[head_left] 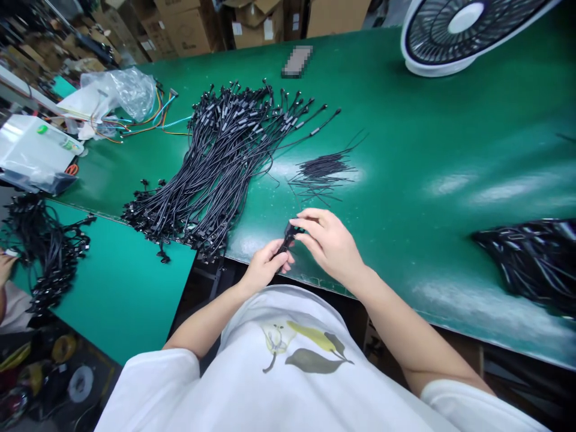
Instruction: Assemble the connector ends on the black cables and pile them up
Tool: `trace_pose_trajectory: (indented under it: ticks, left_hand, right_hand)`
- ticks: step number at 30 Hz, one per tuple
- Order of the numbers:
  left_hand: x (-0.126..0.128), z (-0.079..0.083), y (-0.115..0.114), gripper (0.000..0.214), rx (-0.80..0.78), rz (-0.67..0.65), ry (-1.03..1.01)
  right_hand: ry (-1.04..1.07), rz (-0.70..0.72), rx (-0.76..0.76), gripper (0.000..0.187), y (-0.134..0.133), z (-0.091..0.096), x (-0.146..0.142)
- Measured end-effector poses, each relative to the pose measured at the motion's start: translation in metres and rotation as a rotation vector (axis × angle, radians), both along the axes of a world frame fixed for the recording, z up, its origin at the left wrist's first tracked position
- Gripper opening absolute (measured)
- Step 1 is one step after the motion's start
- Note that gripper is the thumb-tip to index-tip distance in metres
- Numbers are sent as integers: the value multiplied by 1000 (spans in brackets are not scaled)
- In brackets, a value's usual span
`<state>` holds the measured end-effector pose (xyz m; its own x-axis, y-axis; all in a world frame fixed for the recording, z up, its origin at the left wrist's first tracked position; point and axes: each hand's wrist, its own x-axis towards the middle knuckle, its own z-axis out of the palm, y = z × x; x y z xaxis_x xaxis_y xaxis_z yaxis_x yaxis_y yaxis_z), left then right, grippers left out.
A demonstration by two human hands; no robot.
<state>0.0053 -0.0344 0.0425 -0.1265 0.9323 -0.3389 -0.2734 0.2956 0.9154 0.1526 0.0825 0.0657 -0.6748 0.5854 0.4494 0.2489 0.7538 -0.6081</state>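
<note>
Close to the table's front edge, my left hand (269,263) is closed round a folded black cable (285,245). My right hand (328,240) pinches the upper end of the same cable between thumb and fingers; its exact grip is partly hidden. Beyond my hands lies a small pile of thin black twist ties (324,167), some scattered loose. To the left of it spreads a big heap of black cables (211,162) with connectors at both ends and grey sleeves near the far end.
On the right lies a stack of bundled black cables (531,258). A white fan (432,63) and a blurred-out flat object (297,61) stand at the back. Plastic bags (130,90), coloured wires and a white box (36,144) are left. Another person's hand (5,267) is by more cables (40,246).
</note>
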Motion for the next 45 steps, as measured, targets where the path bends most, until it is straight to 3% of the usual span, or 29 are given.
trace_pose_trajectory:
  ticks: [4, 15, 19, 22, 25, 28, 33, 39, 45]
  left_hand:
    - [2, 4, 3, 47, -65, 29, -209]
    - [12, 9, 9, 46, -116, -23, -439]
    - [12, 9, 10, 39, -142, 16, -513]
    - [14, 7, 13, 40, -124, 84, -489]
    - [18, 3, 18, 33, -127, 84, -403]
    - [21, 2, 21, 29, -180, 28, -410]
    - [18, 11, 17, 47, -202, -103, -566]
    - [17, 10, 8, 91, -51, -205, -364]
    - [22, -4, 4, 81, 1, -103, -186]
  right_hand:
    - [-13, 68, 50, 23, 3, -7, -6]
    - [159, -210, -180, 19, -4, -20, -24]
    - [239, -229, -259, 18, -2, -23, -29]
    - [408, -174, -549, 20, -4, -26, -30]
    - [498, -96, -933, 40, -9, -29, -32]
    - [545, -123, -1147, 32, -12, -29, -34]
    - [718, -182, -1205, 25, -4, -26, -30]
    - [797, -167, -1311, 29, 5, -21, -24]
    - [896, -180, -1329, 29, 8, -18, -22]
